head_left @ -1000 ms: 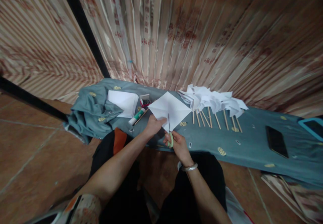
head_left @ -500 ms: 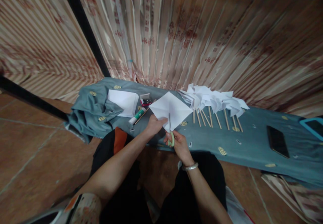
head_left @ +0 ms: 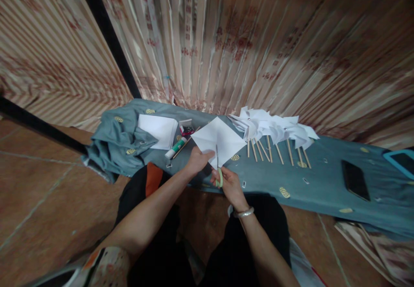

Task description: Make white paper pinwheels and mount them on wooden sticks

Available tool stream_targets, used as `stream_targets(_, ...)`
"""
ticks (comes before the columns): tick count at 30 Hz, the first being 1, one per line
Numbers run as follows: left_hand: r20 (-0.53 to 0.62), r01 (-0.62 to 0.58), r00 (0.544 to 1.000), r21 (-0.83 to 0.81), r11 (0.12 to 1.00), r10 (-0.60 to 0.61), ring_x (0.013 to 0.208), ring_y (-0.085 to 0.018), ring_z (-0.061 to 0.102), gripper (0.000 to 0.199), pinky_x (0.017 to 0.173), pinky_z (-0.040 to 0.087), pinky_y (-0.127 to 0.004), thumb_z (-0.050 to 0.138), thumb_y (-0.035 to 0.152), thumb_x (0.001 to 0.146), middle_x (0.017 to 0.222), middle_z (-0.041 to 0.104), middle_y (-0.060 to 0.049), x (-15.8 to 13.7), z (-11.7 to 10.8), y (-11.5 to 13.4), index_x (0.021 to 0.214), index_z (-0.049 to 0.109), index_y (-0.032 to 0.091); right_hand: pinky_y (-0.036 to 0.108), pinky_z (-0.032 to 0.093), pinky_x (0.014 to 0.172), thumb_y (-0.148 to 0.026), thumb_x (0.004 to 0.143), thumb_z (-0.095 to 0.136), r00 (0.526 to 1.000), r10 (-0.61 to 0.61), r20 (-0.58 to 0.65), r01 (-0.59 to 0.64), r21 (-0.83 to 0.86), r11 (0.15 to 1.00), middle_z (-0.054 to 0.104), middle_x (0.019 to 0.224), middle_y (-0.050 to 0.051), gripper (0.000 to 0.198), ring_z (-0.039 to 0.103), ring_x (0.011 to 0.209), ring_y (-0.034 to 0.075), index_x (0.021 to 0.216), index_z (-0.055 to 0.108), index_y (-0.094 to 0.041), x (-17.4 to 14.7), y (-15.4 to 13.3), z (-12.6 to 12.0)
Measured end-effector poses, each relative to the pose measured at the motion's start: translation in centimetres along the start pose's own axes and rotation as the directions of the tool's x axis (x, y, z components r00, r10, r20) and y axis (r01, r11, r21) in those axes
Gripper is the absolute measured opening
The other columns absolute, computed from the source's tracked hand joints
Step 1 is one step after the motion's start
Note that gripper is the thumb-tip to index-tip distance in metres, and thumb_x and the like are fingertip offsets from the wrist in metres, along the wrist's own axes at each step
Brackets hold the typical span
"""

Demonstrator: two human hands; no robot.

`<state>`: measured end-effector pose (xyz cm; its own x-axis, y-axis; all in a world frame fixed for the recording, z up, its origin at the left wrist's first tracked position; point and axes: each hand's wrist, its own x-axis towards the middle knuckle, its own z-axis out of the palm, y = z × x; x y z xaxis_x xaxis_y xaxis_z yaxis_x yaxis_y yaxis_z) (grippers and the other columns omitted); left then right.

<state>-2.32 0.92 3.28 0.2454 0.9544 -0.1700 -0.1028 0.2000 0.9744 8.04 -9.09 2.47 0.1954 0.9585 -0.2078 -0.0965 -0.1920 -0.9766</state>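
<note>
Scissors (head_left: 221, 176) in right hand (head_left: 232, 186); long axis points forward across paper (head_left: 224, 137).

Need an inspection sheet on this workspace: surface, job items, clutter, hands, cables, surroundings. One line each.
Surface: teal cloth, yellow motifs, bunched at left end.
Job items: white sheet; scissors, blades at its near corner.
Clutter: paper stack, tube, open box, pinwheels, phone, blue-edged item cut off by frame.
Hands: left hand grips sheet; right hand grips scissors.
Cables: nothing seen.
Surroundings: curtain behind, dark pole, tiled floor.
</note>
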Motion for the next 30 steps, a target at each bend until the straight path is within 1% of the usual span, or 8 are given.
stream_targets(6, 0.003, -0.012, 1.000, -0.002, 1.000, 0.012, 0.055, -0.012, 0.052, 0.008, 0.059, 0.043, -0.024, 0.066, 0.020, 0.058, 0.058, 0.060, 0.001, -0.1, 0.1, 0.0, 0.061, 0.063, 0.013, 0.022, 0.038, 0.046, -0.056, 0.064, 0.076, 1.000, 0.014, -0.011, -0.014, -0.016, 1.000, 0.061, 0.053, -0.001, 0.040, 0.052, 0.049, 0.010, 0.068, 0.066, -0.018, -0.1, -0.2, -0.1)
stream_targets(10, 0.007, -0.014, 1.000, 0.008, 1.000, 0.014, 0.056, -0.013, 0.053, 0.008, 0.059, 0.043, -0.025, 0.066, 0.020, 0.058, 0.059, 0.060, 0.001, 0.0, -0.1, 0.0, 0.062, 0.063, 0.014, 0.022, 0.038, 0.047, -0.056, 0.067, 0.075, 1.000, -0.001, 0.022, 0.001, -0.023, 1.000, 0.063, 0.056, -0.001, 0.039, 0.053, 0.049, 0.010, 0.072, 0.066, -0.018, -0.3, -0.3, -0.1)
stream_targets(17, -0.097, -0.105, 0.990, -0.044, 0.994, 0.100, 0.067, -0.017, 0.060, 0.016, 0.067, 0.047, -0.027, 0.070, 0.020, 0.057, 0.074, 0.069, -0.002, 1.1, -1.0, -0.1, 0.072, 0.067, 0.016, 0.023, 0.040, 0.050, -0.062, 0.071, 0.069, 0.986, 0.028, 0.162, -0.020, -0.050, 0.999, 0.065, 0.061, 0.000, 0.047, 0.055, 0.052, 0.011, 0.085, 0.067, -0.017, -0.7, -0.3, -0.7)
stream_targets(22, -0.154, -0.102, 0.984, -0.055, 0.993, 0.093, 0.083, -0.024, 0.065, 0.025, 0.080, 0.050, -0.033, 0.068, 0.021, 0.057, 0.089, 0.073, -0.007, 1.6, -1.7, 0.2, 0.082, 0.069, 0.015, 0.023, 0.037, 0.051, -0.065, 0.069, 0.070, 0.934, 0.142, 0.326, -0.109, -0.118, 0.987, 0.065, 0.063, 0.000, 0.052, 0.054, 0.053, 0.010, 0.088, 0.067, -0.016, -1.4, -1.4, -2.8)
stream_targets(24, -0.167, -0.097, 0.982, -0.047, 0.994, 0.088, 0.088, -0.026, 0.066, 0.027, 0.083, 0.050, -0.035, 0.068, 0.021, 0.058, 0.093, 0.073, -0.009, 1.7, -1.9, 0.2, 0.084, 0.069, 0.015, 0.023, 0.037, 0.051, -0.065, 0.068, 0.072, 0.918, 0.175, 0.355, -0.143, -0.113, 0.983, 0.064, 0.063, 0.000, 0.053, 0.053, 0.052, 0.010, 0.088, 0.067, -0.016, -1.8, -1.9, -4.0)
stream_targets(27, -0.172, -0.082, 0.982, -0.042, 0.996, 0.073, 0.090, -0.027, 0.066, 0.028, 0.083, 0.050, -0.036, 0.068, 0.020, 0.058, 0.095, 0.073, -0.009, 1.7, -2.1, 0.1, 0.085, 0.069, 0.015, 0.023, 0.036, 0.051, -0.063, 0.071, 0.071, 0.936, 0.132, 0.328, -0.129, -0.029, 0.991, 0.066, 0.066, 0.001, 0.052, 0.052, 0.053, 0.010, 0.094, 0.069, -0.016, -2.4, -2.3, -5.7)
stream_targets(29, -0.161, -0.065, 0.985, -0.034, 0.997, 0.059, 0.089, -0.027, 0.066, 0.027, 0.082, 0.050, -0.036, 0.068, 0.019, 0.057, 0.094, 0.073, -0.009, 1.5, -2.2, 0.2, 0.084, 0.069, 0.016, 0.023, 0.036, 0.050, -0.061, 0.070, 0.073, 0.973, 0.054, 0.223, -0.070, 0.062, 0.996, 0.066, 0.068, 0.001, 0.052, 0.053, 0.055, 0.010, 0.097, 0.070, -0.017, -2.4, -2.3, -6.8)
stream_targets(30, -0.145, -0.055, 0.988, -0.025, 0.998, 0.051, 0.087, -0.026, 0.066, 0.025, 0.081, 0.050, -0.035, 0.068, 0.018, 0.057, 0.092, 0.073, -0.009, 1.4, -2.2, 0.2, 0.082, 0.069, 0.016, 0.022, 0.037, 0.051, -0.060, 0.068, 0.075, 0.992, 0.012, 0.124, -0.026, 0.109, 0.994, 0.067, 0.069, 0.001, 0.052, 0.053, 0.056, 0.010, 0.097, 0.070, -0.018, -2.3, -2.3, -7.2)
